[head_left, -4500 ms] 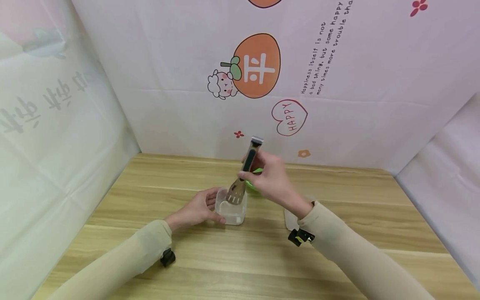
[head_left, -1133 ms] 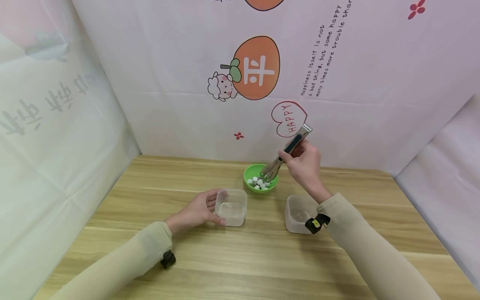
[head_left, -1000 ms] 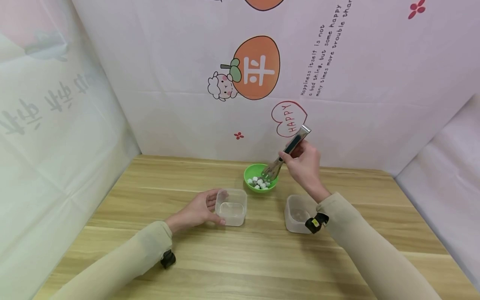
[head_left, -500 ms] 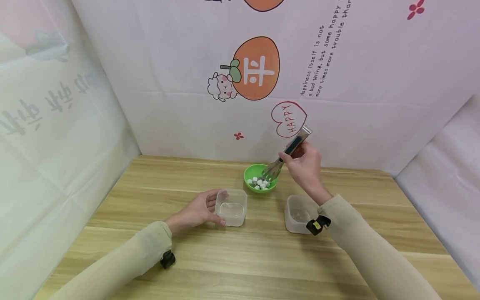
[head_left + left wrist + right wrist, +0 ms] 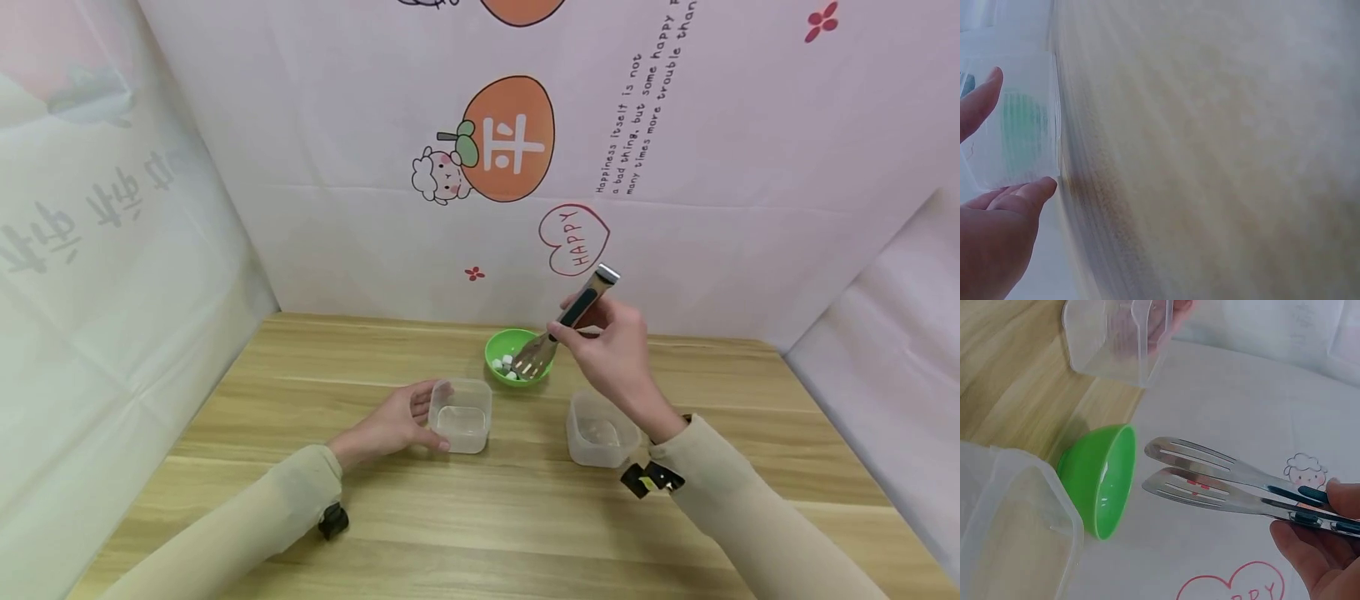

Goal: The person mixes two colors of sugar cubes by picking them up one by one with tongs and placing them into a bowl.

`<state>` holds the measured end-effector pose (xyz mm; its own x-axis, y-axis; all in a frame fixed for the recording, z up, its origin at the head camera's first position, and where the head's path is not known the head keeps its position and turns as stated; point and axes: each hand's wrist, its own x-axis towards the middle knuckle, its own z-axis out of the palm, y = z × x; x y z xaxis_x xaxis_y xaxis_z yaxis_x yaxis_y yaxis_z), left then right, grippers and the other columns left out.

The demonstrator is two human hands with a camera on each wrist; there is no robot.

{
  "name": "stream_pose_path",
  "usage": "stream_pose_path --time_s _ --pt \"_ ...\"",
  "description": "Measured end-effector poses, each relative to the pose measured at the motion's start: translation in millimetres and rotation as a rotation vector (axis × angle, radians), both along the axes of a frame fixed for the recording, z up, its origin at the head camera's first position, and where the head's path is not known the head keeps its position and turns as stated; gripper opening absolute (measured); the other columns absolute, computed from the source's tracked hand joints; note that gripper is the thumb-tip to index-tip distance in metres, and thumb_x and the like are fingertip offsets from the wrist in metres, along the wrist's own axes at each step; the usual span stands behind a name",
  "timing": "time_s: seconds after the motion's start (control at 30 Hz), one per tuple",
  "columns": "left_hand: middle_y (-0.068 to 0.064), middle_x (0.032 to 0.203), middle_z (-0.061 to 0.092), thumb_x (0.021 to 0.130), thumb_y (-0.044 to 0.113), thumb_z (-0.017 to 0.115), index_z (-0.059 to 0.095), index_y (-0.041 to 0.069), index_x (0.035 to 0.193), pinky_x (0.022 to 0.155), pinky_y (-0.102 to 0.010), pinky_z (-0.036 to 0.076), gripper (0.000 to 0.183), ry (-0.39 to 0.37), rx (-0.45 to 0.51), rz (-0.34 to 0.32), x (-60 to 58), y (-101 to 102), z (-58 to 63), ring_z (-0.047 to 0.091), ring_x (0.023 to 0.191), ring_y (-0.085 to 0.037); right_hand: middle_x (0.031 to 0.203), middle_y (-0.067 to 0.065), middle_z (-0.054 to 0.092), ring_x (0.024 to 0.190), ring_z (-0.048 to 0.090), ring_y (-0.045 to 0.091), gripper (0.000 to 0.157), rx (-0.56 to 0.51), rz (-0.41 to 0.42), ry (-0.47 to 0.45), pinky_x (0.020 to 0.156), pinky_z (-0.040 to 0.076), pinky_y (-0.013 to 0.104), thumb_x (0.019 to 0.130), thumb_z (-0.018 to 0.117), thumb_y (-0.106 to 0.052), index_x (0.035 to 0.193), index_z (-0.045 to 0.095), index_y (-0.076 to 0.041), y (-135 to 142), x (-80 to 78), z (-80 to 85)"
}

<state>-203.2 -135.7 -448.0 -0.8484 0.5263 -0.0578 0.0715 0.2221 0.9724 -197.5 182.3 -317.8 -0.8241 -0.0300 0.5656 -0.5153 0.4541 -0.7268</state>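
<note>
My left hand [image 5: 390,423] holds the left side of a clear square plastic container [image 5: 474,442], thumb in front and fingers behind. In the left wrist view, the thumb and fingers lie on opposite sides of this container [image 5: 1022,169]. My right hand [image 5: 611,354] pinches a pair of metal tongs [image 5: 581,308] with dark grips. Their slotted ends are over a green bowl [image 5: 498,343] with small white and grey cubes in it. The right wrist view shows the tongs [image 5: 1241,497] with tips slightly apart, near the bowl [image 5: 1085,469]; I see no cube between them.
A second clear plastic container [image 5: 592,457] stands on the wooden table [image 5: 465,533], right of the first, below my right forearm. Behind the bowl rises a printed white wall sheet [image 5: 360,250]. More sheets hang at both sides.
The tongs have gone from over the left container to the green bowl at the right. In the last half second they turned and shifted slightly left. My left hand stays on its container.
</note>
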Motion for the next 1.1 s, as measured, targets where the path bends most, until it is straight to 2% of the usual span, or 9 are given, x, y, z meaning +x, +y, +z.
stream_pose_path --time_s 0.3,0.53,0.7,0.9,1.1 --pt "-0.028 0.165 0.033 0.078 -0.003 0.09 0.021 -0.01 0.162 0.124 -0.048 0.032 0.109 -0.005 0.024 -0.003 1.3 -2.1 -0.1 0.033 0.151 -0.044 0.093 0.011 0.072 0.083 0.07 0.022 0.024 0.014 0.05 -0.029 0.074 0.064 0.023 0.086 0.085 0.003 0.105 0.072 -0.001 0.8 20.3 -1.3" --pt "-0.023 0.171 0.02 0.075 -0.006 0.091 0.015 -0.003 0.166 0.125 -0.042 0.03 0.118 -0.039 0.045 -0.002 5.4 -4.9 9.0 0.027 0.155 -0.039 0.094 0.01 0.072 0.086 0.07 0.022 0.027 0.023 0.092 -0.099 0.075 0.065 0.027 0.086 0.086 0.001 0.109 0.073 -0.003 3.7 29.6 -2.2" --pt "-0.023 0.171 0.02 0.075 -0.003 0.092 0.012 -0.001 0.167 0.125 -0.042 0.03 0.121 -0.006 0.041 0.005 8.0 -8.7 15.8 0.028 0.155 -0.036 0.098 0.007 0.071 0.087 0.071 0.021 0.027 0.06 0.11 -0.124 0.075 0.066 0.028 0.085 0.087 -0.002 0.109 0.074 -0.006 4.5 35.1 -2.0" --pt "-0.027 0.169 0.024 0.08 -0.001 0.09 0.014 -0.006 0.165 0.125 -0.046 0.03 0.114 0.031 0.059 0.016 8.5 -15.9 24.5 0.027 0.155 -0.038 0.104 0.006 0.067 0.091 0.071 0.022 0.029 0.085 0.138 -0.135 0.076 0.066 0.029 0.086 0.087 -0.003 0.111 0.074 -0.005 4.7 40.3 -0.7" --pt "-0.027 0.166 0.031 0.091 0.003 0.081 0.021 -0.008 0.163 0.124 -0.048 0.031 0.095 0.069 0.093 0.068 8.9 -20.9 34.1 0.029 0.154 -0.042 0.108 0.008 0.066 0.1 0.07 0.025 0.034 0.081 0.183 -0.164 0.08 0.066 0.034 0.087 0.086 -0.001 0.117 0.072 -0.007 5.8 43.3 -2.4"
